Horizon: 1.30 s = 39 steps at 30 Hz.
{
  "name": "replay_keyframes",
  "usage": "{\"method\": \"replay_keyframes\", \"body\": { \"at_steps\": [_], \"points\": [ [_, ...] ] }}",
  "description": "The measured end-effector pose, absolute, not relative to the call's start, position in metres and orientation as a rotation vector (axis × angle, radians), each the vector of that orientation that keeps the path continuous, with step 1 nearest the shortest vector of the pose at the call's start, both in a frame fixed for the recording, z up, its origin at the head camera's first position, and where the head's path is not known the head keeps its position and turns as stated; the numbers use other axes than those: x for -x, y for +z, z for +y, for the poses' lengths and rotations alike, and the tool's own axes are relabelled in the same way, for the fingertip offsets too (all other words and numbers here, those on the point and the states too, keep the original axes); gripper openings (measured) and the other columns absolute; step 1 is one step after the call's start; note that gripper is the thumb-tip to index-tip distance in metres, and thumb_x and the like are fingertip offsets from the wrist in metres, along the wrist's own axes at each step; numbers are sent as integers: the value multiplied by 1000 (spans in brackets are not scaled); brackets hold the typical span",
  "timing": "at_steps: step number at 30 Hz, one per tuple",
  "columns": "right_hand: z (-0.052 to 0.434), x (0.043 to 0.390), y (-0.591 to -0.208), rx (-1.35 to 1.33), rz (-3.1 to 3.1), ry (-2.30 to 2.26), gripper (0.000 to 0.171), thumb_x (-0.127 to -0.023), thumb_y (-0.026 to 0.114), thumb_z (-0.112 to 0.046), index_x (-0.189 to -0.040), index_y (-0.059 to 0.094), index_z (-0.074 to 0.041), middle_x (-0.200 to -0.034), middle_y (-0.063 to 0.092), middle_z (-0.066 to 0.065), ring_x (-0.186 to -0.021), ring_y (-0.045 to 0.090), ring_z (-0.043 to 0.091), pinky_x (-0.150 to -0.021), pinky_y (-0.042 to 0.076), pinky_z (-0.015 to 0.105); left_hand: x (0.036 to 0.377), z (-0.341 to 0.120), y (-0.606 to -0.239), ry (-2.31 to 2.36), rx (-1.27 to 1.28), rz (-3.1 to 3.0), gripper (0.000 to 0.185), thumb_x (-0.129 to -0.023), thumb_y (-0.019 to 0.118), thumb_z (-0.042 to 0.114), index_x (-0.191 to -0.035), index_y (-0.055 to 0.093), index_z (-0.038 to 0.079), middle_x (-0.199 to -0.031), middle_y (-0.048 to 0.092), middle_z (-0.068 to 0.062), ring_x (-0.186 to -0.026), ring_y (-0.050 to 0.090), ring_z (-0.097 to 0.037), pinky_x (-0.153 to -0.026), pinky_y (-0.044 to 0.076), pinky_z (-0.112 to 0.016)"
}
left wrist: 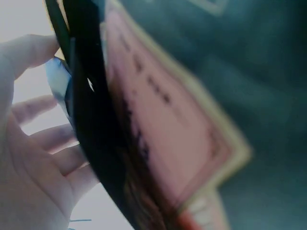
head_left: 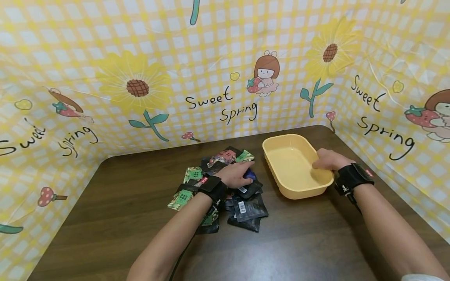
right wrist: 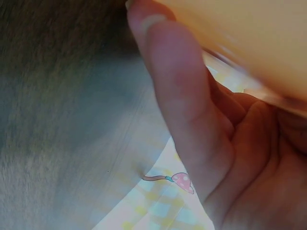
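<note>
A pile of small flat packets (head_left: 251,208), mostly black with green, red and blue labels, lies on the table. My left hand (head_left: 237,174) reaches over the pile, palm down, with fingers extended and thumb apart. In the left wrist view, its thumb and fingers (left wrist: 36,139) are at the edges of dark packets, and a packet with a pink label (left wrist: 158,115) stands close to the camera. A yellow plastic basin (head_left: 297,162) is to the right of the pile, with nothing in it. My right hand (head_left: 332,160) grips the basin's right rim.
The dark wooden table (head_left: 116,218) is bordered at the back and sides by a yellow checked cloth (head_left: 211,47) printed with flowers and lettering. The cloth rises close behind the basin. A cable (head_left: 183,253) runs along the left forearm.
</note>
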State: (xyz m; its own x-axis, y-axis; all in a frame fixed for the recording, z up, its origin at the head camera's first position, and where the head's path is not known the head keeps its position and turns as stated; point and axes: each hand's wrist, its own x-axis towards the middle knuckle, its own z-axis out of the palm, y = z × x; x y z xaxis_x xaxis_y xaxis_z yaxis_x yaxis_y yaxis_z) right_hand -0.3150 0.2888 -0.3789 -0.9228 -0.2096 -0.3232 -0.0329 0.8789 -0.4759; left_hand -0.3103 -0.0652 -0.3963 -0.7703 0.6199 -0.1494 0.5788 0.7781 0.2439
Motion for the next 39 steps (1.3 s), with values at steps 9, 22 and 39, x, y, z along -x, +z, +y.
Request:
{"method": "replay_keyframes", "body": {
  "at_steps": [9,22,39],
  "points": [
    [290,317,-380,177,2686,-657,14,-85,51,-14,-77,46,-3,-61,51,2,-47,53,13,-48,43,25,312,-63,-402,263,-1054,2850,62,-101,42,35,-155,15,21,-135,55,-12,-90,60,-20,-78,45,-33],
    [290,317,-380,203,2687,-671,13,-86,50,-12,-75,49,-4,-56,50,0,-43,50,11,-46,41,25,306,-59,-398,100,-1248,3085,33,-100,43,21,-131,48,13,-133,52,-12,-104,61,-28,-83,53,-41],
    [290,318,-382,204,2693,-683,12,-84,50,-11,-75,50,-4,-56,51,0,-43,52,11,-46,42,24,307,-58,-408,216,-1250,3153,27,-98,50,29,-121,52,13,-115,62,-7,-86,64,-19,-66,52,-34]
  ]
}}
